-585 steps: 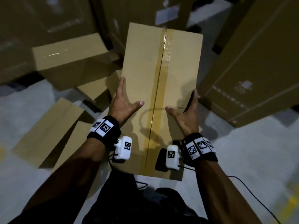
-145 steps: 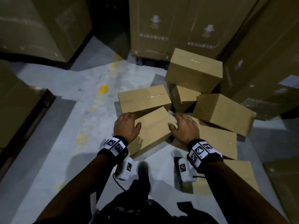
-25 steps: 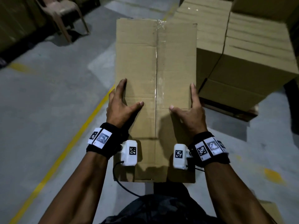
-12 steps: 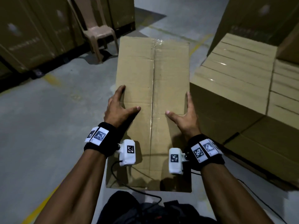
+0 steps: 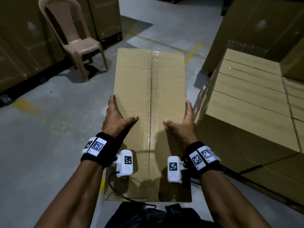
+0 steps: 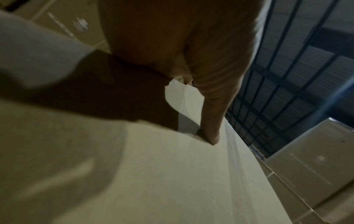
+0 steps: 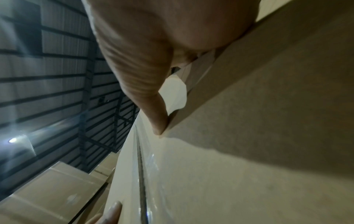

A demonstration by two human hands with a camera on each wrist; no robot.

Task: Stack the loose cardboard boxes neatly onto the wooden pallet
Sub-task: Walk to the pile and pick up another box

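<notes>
I carry a long taped cardboard box (image 5: 150, 83) level in front of me, lengthwise away from my body. My left hand (image 5: 120, 112) grips its left edge, thumb on the top face and index finger straight along the side. My right hand (image 5: 180, 116) grips the right edge the same way. The left wrist view shows the left thumb (image 6: 208, 121) lying on the box top (image 6: 172, 174). In the right wrist view the right thumb (image 7: 153, 115) lies on the box top (image 7: 210, 181). The stack of boxes (image 5: 246, 99) stands just right of my right hand. The pallet under it is not plainly visible.
A beige plastic chair (image 5: 74, 40) stands at the far left on the grey concrete floor (image 5: 49, 129). Tall cartons (image 5: 19, 38) line the left wall, and more tall cartons (image 5: 256, 25) rise behind the stack. Open floor lies ahead beyond the carried box.
Over the last second the view has swung left: the stacked boxes slid to the right edge and the chair came fully into view. Both hands keep the same hold on the box.
</notes>
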